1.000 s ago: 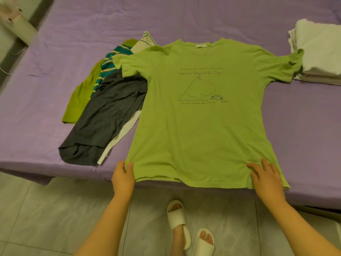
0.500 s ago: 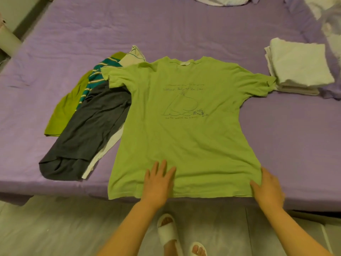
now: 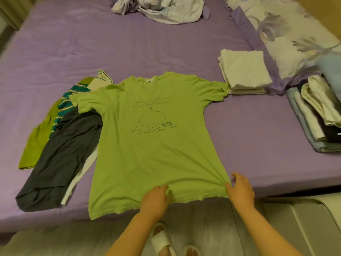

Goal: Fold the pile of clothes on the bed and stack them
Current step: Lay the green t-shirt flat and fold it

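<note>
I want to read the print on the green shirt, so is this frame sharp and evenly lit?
Head view: dim, warm, even light, no glare; the green T-shirt print is soft, only partly legible; corners are smeared, and wide-angle distortion bows the bed edges.

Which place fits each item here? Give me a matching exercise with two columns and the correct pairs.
Items:
1. green T-shirt
2. dark grey garment
3. folded white stack
4. floral bedding

Places:
A. crumpled at the bed's far edge
B. by the T-shirt's right sleeve
C. spread flat, hem under both hands
D. in the unfolded pile, left

Pairs: 1-C, 2-D, 3-B, 4-A
</note>
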Demonstrator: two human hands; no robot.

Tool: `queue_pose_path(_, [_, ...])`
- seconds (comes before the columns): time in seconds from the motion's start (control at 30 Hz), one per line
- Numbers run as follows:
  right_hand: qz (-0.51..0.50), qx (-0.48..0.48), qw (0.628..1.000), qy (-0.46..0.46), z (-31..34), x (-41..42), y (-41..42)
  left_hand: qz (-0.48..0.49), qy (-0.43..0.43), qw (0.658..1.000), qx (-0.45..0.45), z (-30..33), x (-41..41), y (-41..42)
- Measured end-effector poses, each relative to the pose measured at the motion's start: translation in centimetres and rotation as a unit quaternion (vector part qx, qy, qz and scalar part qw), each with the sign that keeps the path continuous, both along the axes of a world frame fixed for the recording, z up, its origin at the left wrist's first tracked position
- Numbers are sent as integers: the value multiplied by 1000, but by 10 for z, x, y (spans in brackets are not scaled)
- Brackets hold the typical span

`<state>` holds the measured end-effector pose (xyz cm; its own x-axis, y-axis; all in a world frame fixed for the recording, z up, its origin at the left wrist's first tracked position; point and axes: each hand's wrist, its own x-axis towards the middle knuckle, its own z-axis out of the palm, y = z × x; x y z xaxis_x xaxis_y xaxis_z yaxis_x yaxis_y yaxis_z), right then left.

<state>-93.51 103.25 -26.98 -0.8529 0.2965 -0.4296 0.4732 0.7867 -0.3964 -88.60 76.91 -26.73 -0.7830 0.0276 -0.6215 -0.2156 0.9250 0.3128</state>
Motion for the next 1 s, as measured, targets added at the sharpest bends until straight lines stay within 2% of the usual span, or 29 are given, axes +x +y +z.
queue_pose_path(0.17, [19,-70,997,6,14,-37,-11,2,4,1000,24,14,-35,9])
queue_pose_path(0.73, [32,-108,994,8,5,-226,-68,-79,11,995,53,2,-237,-7])
queue_pose_path(0.87, [95,-81,992,14,-1,-291,-56,-87,19,995,51,-5,-293,-1])
queue_pose_path(1.0, [166,-61,982,67,-11,-375,-48,-82,29,996,32,-14,-365,10])
